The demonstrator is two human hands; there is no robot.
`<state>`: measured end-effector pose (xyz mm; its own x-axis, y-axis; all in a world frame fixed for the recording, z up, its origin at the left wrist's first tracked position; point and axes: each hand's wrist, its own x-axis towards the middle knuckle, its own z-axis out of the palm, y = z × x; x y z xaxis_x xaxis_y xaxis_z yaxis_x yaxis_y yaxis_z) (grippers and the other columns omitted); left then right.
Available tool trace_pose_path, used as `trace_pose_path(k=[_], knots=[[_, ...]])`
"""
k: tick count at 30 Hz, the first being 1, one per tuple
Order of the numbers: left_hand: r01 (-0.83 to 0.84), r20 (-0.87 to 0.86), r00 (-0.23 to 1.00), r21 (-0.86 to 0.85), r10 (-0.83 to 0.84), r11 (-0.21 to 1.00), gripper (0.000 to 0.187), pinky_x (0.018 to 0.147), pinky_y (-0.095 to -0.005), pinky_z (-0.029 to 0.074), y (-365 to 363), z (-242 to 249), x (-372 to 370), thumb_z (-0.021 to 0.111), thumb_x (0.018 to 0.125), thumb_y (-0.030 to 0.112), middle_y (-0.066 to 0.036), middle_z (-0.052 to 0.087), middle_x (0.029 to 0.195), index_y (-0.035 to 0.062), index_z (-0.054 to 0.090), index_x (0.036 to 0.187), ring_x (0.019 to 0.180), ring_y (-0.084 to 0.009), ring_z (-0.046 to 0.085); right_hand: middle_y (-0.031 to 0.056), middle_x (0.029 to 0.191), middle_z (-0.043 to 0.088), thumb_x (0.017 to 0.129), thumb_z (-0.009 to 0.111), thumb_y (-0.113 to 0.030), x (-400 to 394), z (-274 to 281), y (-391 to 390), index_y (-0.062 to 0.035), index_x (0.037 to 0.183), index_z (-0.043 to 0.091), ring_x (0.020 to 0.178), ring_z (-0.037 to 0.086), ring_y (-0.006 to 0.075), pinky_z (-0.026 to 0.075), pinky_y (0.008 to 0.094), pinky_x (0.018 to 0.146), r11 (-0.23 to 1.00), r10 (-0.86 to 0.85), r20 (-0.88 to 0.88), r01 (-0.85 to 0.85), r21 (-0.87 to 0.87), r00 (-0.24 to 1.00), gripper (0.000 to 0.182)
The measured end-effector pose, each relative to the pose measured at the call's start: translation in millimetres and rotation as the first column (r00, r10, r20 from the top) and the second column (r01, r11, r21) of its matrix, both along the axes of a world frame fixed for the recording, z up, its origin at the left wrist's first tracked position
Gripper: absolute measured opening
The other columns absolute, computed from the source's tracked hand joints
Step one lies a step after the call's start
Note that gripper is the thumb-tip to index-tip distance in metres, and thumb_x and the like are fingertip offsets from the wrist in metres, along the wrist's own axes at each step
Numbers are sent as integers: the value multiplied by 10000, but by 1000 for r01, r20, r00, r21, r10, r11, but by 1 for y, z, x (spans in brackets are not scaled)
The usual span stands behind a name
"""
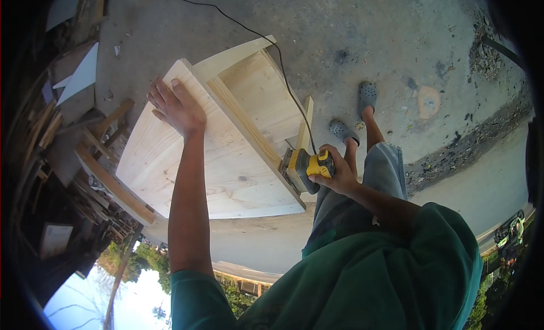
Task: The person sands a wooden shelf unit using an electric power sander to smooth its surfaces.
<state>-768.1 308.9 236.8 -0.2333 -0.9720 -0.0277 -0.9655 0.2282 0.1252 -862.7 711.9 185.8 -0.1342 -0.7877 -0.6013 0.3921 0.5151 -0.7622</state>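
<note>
My right hand (340, 174) is wrapped round a yellow and black power sander (303, 166). Its pad rests against the long edge of a pale wooden tabletop (226, 165), near the corner closest to my body. On the broad face of that top my left hand (178, 110) lies flat, fingers spread, close to the far end. Beneath the top are wooden aprons (249, 83) and a leg (306, 123), so the piece looks like a small table. From the sander a black cord (280, 58) runs over the frame and away across the floor.
Wooden chair-like parts (116, 182) stand left of the table, with stacked boards and offcuts (48, 126) beyond. The concrete floor (362, 41) carries scattered debris. My feet in grey clogs (367, 97) are right of the table. A debris pile (487, 58) lies at far right.
</note>
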Motion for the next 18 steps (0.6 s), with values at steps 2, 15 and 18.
trace_pose_path(k=[2, 15, 18], knots=[[7, -13, 1000, 7, -7, 1000, 731, 1221, -607, 98, 0, 0, 0, 244, 1038, 593, -171, 322, 1602, 70, 365, 1533, 1524, -422, 170, 86, 1144, 551, 760, 915, -224, 6, 3, 21, -92, 1355, 432, 1081, 586, 184, 464, 310, 966, 999, -20, -71, 22, 27, 997, 777], [16, -48, 999, -49, -18, 999, 722, 1214, -613, 104, 2, -4, 4, 256, 1038, 594, -153, 344, 1595, 77, 386, 1525, 1522, -401, 191, 155, 1214, 596, 673, 901, -286, -25, -185, 42, -192, 1396, 472, 1165, 603, 364, 486, 434, 976, 962, 217, -301, -152, 227, 929, 845], [12, -27, 1000, -77, -14, 997, 691, 1209, -621, 107, 0, -9, 10, 268, 1045, 584, -142, 329, 1610, 103, 400, 1524, 1533, -377, 179, 143, 1200, 568, 631, 905, -220, -103, -160, 80, -207, 1393, 469, 1105, 617, 400, 504, 461, 954, 888, 459, -541, -386, 250, 705, 878]])
